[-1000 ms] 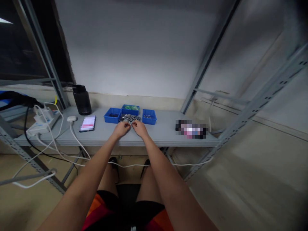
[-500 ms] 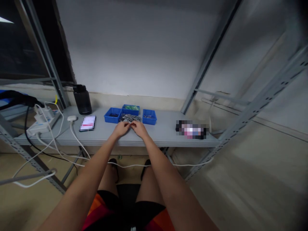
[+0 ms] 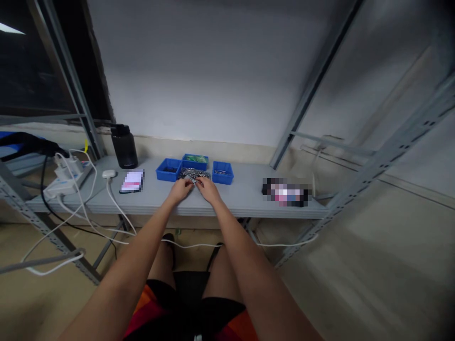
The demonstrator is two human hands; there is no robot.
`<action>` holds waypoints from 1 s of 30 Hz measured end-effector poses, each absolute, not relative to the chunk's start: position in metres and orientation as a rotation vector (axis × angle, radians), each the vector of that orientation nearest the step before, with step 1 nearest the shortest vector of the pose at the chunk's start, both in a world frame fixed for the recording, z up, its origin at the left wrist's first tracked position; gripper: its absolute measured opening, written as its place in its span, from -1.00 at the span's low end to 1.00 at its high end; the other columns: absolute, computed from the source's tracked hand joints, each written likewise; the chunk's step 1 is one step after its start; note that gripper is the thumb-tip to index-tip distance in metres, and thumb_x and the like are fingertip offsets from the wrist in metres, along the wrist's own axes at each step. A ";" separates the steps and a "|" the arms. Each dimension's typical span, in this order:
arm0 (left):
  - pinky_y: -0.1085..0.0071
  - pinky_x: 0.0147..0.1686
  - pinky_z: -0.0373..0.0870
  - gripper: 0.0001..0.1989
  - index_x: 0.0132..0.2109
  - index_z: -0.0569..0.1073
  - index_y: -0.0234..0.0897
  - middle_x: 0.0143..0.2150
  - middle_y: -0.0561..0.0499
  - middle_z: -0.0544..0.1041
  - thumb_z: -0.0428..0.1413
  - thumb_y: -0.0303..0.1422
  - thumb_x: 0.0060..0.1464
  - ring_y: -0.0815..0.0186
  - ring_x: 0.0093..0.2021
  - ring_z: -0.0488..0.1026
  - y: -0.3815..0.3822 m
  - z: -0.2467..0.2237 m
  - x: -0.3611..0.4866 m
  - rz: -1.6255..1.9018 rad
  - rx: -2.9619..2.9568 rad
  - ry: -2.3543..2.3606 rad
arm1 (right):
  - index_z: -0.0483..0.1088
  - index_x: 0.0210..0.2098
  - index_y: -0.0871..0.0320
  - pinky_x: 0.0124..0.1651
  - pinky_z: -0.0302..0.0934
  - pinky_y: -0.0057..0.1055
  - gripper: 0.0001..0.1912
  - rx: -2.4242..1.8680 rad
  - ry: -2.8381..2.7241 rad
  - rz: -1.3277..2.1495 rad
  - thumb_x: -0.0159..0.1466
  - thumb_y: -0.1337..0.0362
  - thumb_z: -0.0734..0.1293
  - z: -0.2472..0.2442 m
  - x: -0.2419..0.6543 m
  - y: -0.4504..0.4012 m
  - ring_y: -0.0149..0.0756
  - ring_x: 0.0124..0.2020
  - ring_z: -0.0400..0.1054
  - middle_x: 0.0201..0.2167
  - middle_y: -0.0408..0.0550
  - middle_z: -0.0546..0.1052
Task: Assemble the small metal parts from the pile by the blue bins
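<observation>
My left hand [image 3: 180, 190] and my right hand [image 3: 208, 190] meet over the front of the shelf, fingertips pinched and a small gap between them. Something tiny seems to lie at the fingertips, too small to name. Just beyond them is a heap of thin, shiny metal pieces [image 3: 195, 173], partly covered by the fingers. Around the heap stand three blue bins. Dark small pieces lie in the left bin [image 3: 166, 177], green material in the back bin [image 3: 199, 166], and a few metal pieces in the right bin [image 3: 222, 180].
A black bottle [image 3: 125, 149] and a lit phone [image 3: 132, 181] are on the left. Beside them lie a white charger plug [image 3: 109, 174] and a power strip [image 3: 67, 182] with trailing cables. A pixelated object [image 3: 286, 192] sits at the right. Metal uprights [image 3: 302, 99] frame the shelf.
The view has shifted slightly, so everything sits a little further right. My fingertips have moved slightly apart; both hands stay pinched by the heap.
</observation>
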State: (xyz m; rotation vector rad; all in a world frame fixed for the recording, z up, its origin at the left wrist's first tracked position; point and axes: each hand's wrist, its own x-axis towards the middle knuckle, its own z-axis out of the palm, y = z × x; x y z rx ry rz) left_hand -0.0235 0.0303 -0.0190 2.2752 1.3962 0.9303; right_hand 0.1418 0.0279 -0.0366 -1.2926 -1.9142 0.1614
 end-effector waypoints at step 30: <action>0.36 -0.05 0.39 -0.76 -0.14 0.63 -0.35 -0.13 -0.16 0.64 0.09 -0.38 0.16 0.18 -0.12 0.54 0.024 -0.013 -0.025 1.111 2.221 1.361 | 0.52 -0.15 0.14 -0.02 0.24 -0.33 -0.77 -1.485 -2.093 0.057 0.39 0.32 0.21 -0.025 0.133 0.013 -0.19 -0.09 0.40 -0.15 0.07 0.55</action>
